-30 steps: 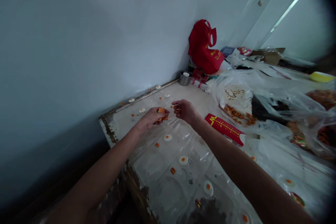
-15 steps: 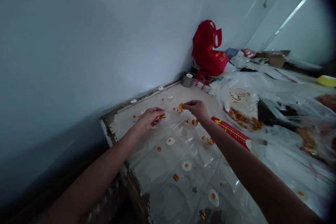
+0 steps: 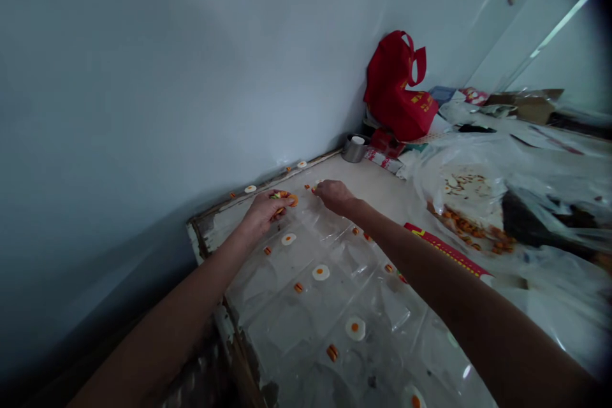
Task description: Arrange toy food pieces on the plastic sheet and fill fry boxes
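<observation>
Miniature food pieces lie in rows on clear plastic sheeting (image 3: 287,325) over a worn table. My left hand (image 3: 268,209) is closed around several small toy pizza pieces (image 3: 289,199), orange with some green, over the far left part of the sheeting. To its right, my right hand (image 3: 336,196) reaches to the sheeting with its fingertips pressed together; what they hold, if anything, is hidden. Close to those fingertips is a tiny orange piece (image 3: 306,187). Nearer to me are toy fried eggs (image 3: 320,272) and small toy hot dogs (image 3: 298,287).
A red cloth bag (image 3: 399,92) leans on the wall at the back, beside a metal cup (image 3: 354,150). On the right, a plastic bag (image 3: 466,194) holds many small orange pieces. A red packet (image 3: 444,248) lies partly behind my right forearm. The table's chipped edge (image 3: 229,331) runs along the left.
My right hand has moved left, closer to my left hand, and the orange disc in its fingertips no longer shows. Round pieces now show in my left hand. The view has shifted slightly.
</observation>
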Motion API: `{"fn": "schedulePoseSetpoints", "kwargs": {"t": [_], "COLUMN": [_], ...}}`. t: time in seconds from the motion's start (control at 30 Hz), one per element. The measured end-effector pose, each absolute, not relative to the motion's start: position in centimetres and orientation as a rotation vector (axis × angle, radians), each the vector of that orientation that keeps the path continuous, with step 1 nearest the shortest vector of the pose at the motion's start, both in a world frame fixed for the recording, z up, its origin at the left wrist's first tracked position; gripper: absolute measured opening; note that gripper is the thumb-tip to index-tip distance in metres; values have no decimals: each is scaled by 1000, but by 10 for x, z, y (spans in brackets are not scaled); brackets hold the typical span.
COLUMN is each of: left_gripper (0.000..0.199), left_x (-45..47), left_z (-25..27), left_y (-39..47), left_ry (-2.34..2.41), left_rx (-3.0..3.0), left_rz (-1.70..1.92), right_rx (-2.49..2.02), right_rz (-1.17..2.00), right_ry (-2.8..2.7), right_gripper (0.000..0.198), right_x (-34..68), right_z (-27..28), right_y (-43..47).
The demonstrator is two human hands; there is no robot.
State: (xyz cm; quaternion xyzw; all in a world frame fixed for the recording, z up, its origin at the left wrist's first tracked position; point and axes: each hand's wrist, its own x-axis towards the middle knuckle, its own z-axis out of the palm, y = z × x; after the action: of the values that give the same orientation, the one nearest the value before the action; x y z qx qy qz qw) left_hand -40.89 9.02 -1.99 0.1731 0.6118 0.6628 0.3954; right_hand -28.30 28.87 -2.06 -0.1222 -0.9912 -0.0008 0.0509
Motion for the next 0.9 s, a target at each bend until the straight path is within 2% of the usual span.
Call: {"fn": "schedulePoseSetpoints", "kwargs": {"t": [0.07,0.13,0.3,0.37,0.43,0.5,0.53,0.67,0.73,0.8,0.9], "left_gripper": [31,33,34,28,21,13,8,14,17,24,37], "left_x": [-407,-402,-390,-389,-395,-408,-416,-454,-469,-477,-481], "left_z": [-20,-18,-14,-13,-11,-7,-4,6,6,2,-8], "left_y": [94,98,106,107,106,100,95,69,55,42,30], "left_ry": [1563,1558,1446,1367,1310,1296,1295,1255,1274,1326,1392], "left_rx": [453,461,470,469,437,363,313,174,217,319,485], "left_rz": [1719,1752,1772,1766,1765,1755,1753,1794,1805,1779,1729], "right_rx": [-425,-565,-683,-731,-799,-851,-876,-884,-842,-790,-742], "right_rz": [28,241,1442,1757,1910,1822,1663,705,369,237,204], "right_ry": [-2983,-2861,-2349,-2191,-2142,-2183,-2213,-2413,-2562,-2668,-2743], "right_gripper": [33,30,23,17,15,17,18,20,19,19,25], "right_x": [-279,-278,-285,-288,-293,-304,-312,-354,-373,-385,-389], "right_z": [-19,-14,0,2,4,6,7,3,-5,-15,-29], "right_y": [285,276,239,233,238,253,262,291,294,291,283]}}
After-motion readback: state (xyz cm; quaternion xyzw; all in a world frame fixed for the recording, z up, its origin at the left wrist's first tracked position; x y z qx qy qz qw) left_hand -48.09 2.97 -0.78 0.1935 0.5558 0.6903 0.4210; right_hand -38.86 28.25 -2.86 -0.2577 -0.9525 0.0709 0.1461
